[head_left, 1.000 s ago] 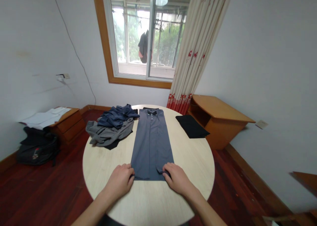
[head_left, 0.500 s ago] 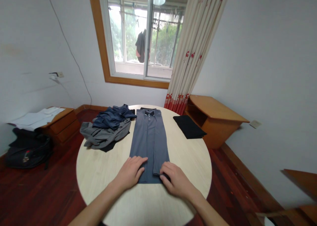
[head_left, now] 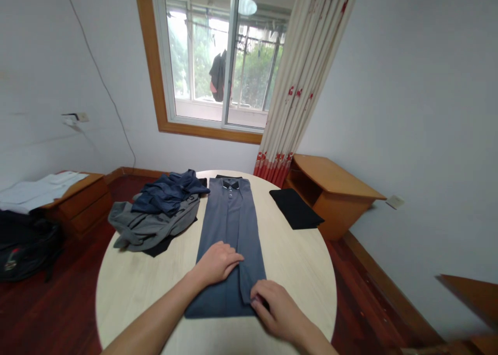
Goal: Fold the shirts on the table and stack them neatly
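A long grey polo shirt (head_left: 213, 225) lies lengthwise on the round pale table (head_left: 148, 282), its buttoned collar at the far end. A narrow folded strip runs down its right half. My left hand (head_left: 218, 263) rests on the lower part of the shirt, thumb and forefinger close together at the strip's inner edge. At the strip's near end, my right hand (head_left: 274, 306) pinches the cloth between thumb and fingers. The fabric directly beneath both palms is hidden.
Left of the shirt is a rumpled pile with a navy garment (head_left: 167, 192) over a grey garment (head_left: 155, 223). A folded black cloth (head_left: 296, 208) lies near the table's right edge. Beyond it stands a wooden desk (head_left: 334, 173). Two-drawer furniture (head_left: 83, 202) and a black bag (head_left: 27, 246) are at left.
My left hand has shifted right across the shirt to the strip's edge. My right hand keeps hold of the strip's end, and the shirt's near left hem is spread wider. The view has shifted slightly.
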A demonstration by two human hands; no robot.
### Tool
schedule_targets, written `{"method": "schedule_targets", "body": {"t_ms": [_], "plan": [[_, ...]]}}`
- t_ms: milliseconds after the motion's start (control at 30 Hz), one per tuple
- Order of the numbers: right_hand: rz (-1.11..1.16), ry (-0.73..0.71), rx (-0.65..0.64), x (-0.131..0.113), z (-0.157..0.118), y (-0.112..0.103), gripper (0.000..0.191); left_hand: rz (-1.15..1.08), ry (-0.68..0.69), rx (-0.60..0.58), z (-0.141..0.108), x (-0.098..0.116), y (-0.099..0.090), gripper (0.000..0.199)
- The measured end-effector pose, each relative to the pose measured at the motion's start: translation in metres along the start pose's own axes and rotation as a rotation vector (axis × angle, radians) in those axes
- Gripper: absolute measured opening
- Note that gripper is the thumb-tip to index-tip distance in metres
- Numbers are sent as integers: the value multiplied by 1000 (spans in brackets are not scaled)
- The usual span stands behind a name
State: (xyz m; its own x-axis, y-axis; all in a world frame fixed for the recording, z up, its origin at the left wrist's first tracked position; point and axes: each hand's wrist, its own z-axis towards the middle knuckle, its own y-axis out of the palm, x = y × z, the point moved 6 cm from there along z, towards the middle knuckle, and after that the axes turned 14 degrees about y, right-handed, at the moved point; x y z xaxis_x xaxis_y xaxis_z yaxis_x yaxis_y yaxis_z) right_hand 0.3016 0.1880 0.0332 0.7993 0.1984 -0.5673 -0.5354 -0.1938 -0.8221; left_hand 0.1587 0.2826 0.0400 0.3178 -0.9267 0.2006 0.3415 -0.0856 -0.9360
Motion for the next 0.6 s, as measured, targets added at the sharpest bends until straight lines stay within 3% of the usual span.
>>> {"method": "schedule_targets", "body": {"t_ms": [100, 167, 267, 400, 500, 600], "plan": [[129, 72, -205, 9, 16, -2, 7, -15, 28, -31, -2, 3, -1, 22], [208, 118, -272, 17, 46, -12, 13, -38, 25, -68, -1, 4, 5, 18], [224, 114, -78, 33, 121, -45, 29, -66, 12, -99, 3, 4, 18, 15], [37, 142, 143, 55, 235, -70, 31, -111, 21, -128, 9, 6, 34, 15], [-199, 230, 158, 66, 300, -68, 40, -97, 59, -136, 10, 5, 44, 16], [-389, 436, 115, 80, 337, -59, 51, -77, 85, -108, 11, 3, 52, 15]]}}
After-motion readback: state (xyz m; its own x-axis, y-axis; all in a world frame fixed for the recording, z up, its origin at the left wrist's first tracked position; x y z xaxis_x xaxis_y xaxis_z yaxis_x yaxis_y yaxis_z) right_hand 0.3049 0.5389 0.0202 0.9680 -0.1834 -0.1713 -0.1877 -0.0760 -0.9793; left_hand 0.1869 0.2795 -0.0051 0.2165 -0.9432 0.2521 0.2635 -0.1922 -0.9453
